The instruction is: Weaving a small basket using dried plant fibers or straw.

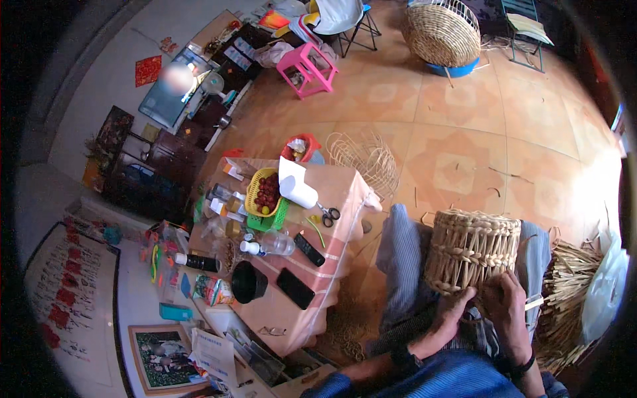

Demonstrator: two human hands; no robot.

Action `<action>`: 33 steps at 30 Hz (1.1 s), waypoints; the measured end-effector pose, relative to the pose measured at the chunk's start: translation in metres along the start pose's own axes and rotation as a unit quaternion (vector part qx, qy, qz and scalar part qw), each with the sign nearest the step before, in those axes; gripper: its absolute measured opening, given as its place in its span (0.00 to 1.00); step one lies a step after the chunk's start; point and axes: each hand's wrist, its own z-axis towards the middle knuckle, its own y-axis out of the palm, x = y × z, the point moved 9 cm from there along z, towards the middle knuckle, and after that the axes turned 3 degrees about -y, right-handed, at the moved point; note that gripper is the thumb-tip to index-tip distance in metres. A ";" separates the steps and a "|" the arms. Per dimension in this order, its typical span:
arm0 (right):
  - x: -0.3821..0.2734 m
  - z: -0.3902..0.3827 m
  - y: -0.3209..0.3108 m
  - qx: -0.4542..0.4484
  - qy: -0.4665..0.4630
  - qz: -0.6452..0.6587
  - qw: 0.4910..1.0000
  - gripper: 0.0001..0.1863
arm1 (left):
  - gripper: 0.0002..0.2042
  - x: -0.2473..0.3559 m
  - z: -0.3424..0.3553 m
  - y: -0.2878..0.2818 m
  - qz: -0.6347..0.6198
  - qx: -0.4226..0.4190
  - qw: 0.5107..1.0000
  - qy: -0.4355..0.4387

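Nearest lies the blue shirt (pixel 438 379); past it, left hand (pixel 454 309) and right hand (pixel 505 296) meet at the near rim of the basket (pixel 472 249), which is over the trousers (pixel 403 242). Each grip is bunched with fingers bent; what they pinch is hidden and cannot be told. Step in hand, as judged: working that rim; the next move calls for a steady basket and taut strand. Its axis points away from the wearer, far end slightly rightward; length and breadth look similar. Straw (pixel 566 298) lies right.
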 end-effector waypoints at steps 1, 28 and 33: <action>0.008 0.000 -0.001 0.006 0.009 0.019 1.000 0.08 | 0.17 0.001 -0.003 0.001 -0.022 0.002 1.000 0.019; -0.005 0.007 0.005 -0.121 -0.073 -0.215 0.966 0.09 | 0.17 -0.065 0.018 -0.009 -0.167 -0.033 0.982 -0.080; -0.002 0.007 0.004 -0.125 -0.072 -0.207 0.968 0.08 | 0.23 -0.051 0.009 0.000 -0.178 -0.061 0.977 -0.104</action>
